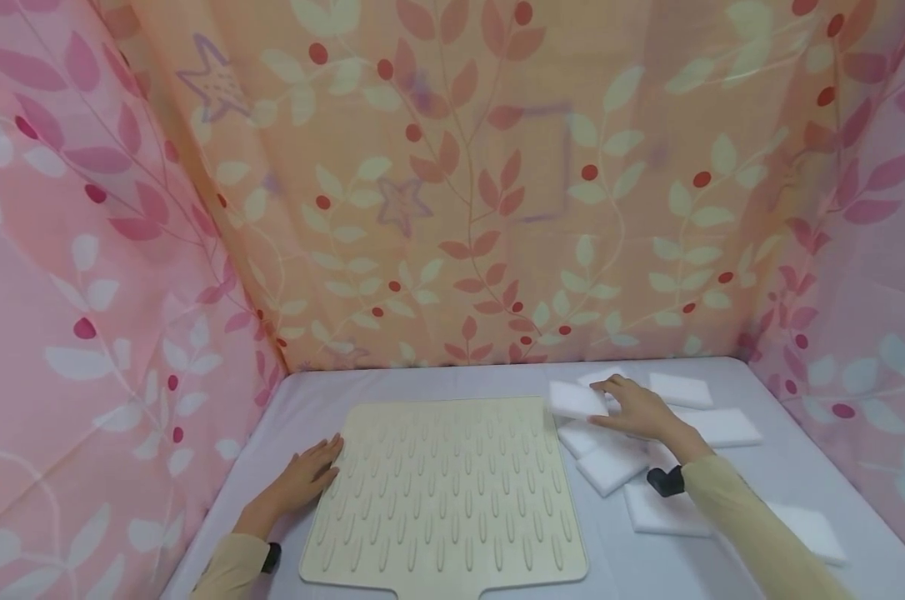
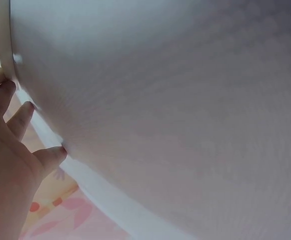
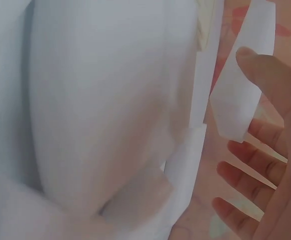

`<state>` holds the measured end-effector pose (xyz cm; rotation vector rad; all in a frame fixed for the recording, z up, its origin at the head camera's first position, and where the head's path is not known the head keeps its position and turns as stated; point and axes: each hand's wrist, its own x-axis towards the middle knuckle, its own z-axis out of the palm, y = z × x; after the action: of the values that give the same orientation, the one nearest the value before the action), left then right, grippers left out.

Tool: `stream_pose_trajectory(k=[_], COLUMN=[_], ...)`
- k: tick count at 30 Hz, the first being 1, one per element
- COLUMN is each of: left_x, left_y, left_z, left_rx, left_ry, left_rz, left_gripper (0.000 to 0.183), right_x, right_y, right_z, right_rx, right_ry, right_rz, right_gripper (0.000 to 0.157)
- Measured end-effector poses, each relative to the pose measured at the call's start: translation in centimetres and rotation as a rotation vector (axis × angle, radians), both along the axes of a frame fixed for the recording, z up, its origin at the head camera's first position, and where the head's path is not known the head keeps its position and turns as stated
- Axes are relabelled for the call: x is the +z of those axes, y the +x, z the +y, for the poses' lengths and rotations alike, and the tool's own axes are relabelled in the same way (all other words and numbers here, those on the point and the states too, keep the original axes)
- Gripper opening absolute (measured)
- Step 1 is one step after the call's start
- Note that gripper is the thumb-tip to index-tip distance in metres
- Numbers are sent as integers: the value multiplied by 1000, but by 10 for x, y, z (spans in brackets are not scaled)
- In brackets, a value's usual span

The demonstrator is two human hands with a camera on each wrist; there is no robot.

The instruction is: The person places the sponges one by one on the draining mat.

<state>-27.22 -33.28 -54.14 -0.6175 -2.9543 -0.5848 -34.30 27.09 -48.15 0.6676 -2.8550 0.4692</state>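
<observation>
A cream board (image 1: 445, 492) with rows of raised oblong ridges and a handle at its near edge lies on the table. My left hand (image 1: 302, 479) rests at the board's left edge; in the left wrist view its fingers (image 2: 23, 120) look spread. Near the board's far right corner, my right hand (image 1: 636, 408) pinches a white sponge block (image 1: 576, 401) between thumb and fingers. The right wrist view shows the same sponge block (image 3: 245, 75) raised off the table, the other fingers (image 3: 240, 185) apart from it. More white sponge blocks (image 1: 612, 467) lie loosely heaped beneath that hand.
Further white blocks lie at the right: one at the back (image 1: 680, 389), one longer block (image 1: 722, 427), one by the right sleeve (image 1: 808, 532). A pale cloth covers the table (image 1: 610, 558). Patterned curtains (image 1: 452, 208) enclose the back and both sides.
</observation>
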Motion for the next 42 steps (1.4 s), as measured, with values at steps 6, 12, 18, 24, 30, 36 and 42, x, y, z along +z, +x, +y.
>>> stream_pose_trajectory(k=[6,12,18,24,30,36,42], left_x=[2,2,1,3,4,4,4], left_y=[0,-1,-1,0,2,2,3], left_z=[0,2,3,4,5,6,6], left_rx=[11,10,16,19,8,-2,12], left_ry=[-5,-1,7,9,23,31,13], left_rz=[-17,-27,-20,-31,-13,14,-2], left_gripper=[55,55,55,55,54,54,53], right_x=[-7,-10,-13,-17,-22,-19,-13], right_y=[-8,-14,-18,-18,-18,-18,-19], right_z=[-19,-34,-49,-61,-68,-69,-72], right_rx=[20,32,23,21,27,22,10], right_ry=[-10,3,4,8,1,17,12], right_rz=[22,30,27,14,20,16,-13], right_gripper=[69,67,67,65,64,64,65])
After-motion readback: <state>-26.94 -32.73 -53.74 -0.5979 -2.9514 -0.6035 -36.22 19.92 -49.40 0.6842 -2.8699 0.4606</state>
